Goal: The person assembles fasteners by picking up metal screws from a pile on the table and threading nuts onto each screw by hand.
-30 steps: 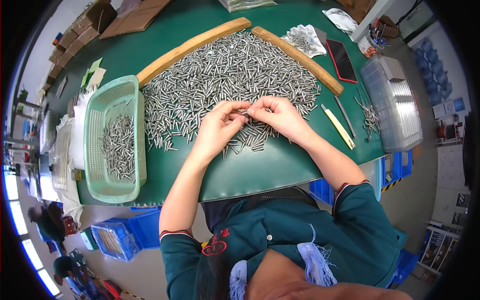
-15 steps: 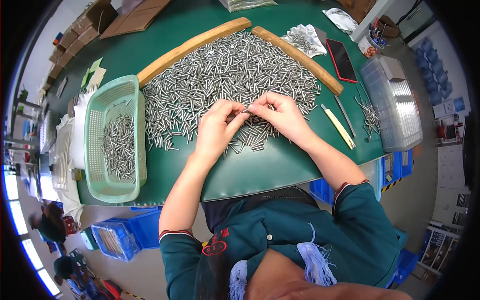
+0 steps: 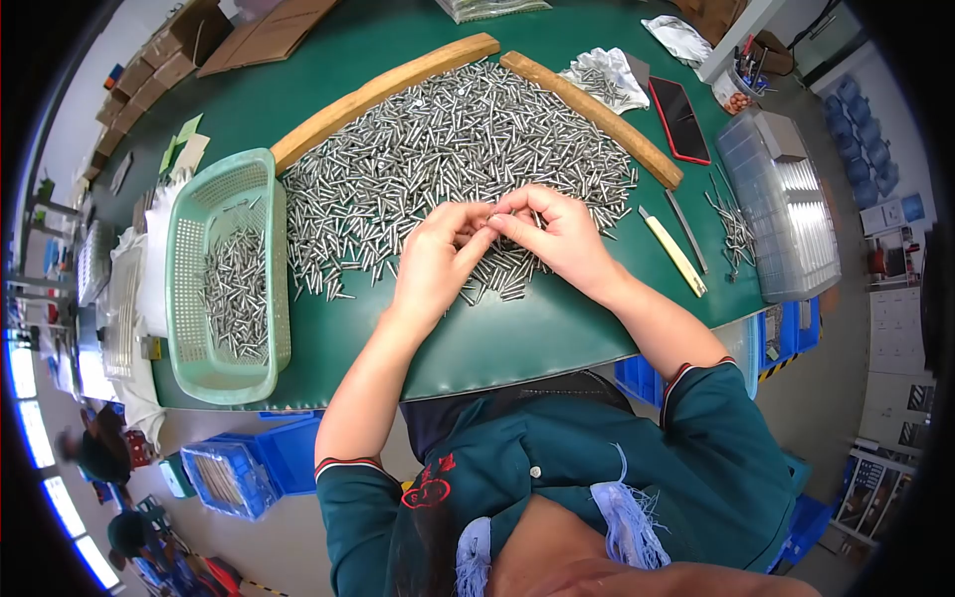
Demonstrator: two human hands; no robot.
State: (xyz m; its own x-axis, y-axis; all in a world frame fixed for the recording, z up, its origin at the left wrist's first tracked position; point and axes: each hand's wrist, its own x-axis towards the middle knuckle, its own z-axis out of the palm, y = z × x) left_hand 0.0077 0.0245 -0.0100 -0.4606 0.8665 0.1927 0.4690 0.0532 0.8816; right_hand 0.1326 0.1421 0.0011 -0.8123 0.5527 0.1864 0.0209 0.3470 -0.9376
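A broad pile of small metal pins (image 3: pixel 428 139) is spread over the green table. My left hand (image 3: pixel 435 257) and my right hand (image 3: pixel 557 239) are over its near edge, fingertips meeting. Both are closed in a pinch, thumbs and index fingers pressed together. Whatever is between the fingertips is hidden by the fingers. Loose pins (image 3: pixel 505 277) lie just below and between my hands. To the left stands a green plastic basket (image 3: pixel 281 298), with a heap of similar pins (image 3: pixel 237 298) inside.
Two wooden bars (image 3: pixel 398 92) border the pile at the back. On the right are a red-edged phone (image 3: pixel 680 121), a cutter knife (image 3: pixel 673 256), a metal strip (image 3: pixel 686 232), long thin metal pieces (image 3: pixel 734 234) and a clear plastic box (image 3: pixel 786 214). Other people (image 3: pixel 102 446) are at lower left.
My fingertips have drawn closer together, and the grey bit that showed between them is now covered. My left hand has shifted slightly right. The pile and basket look the same.
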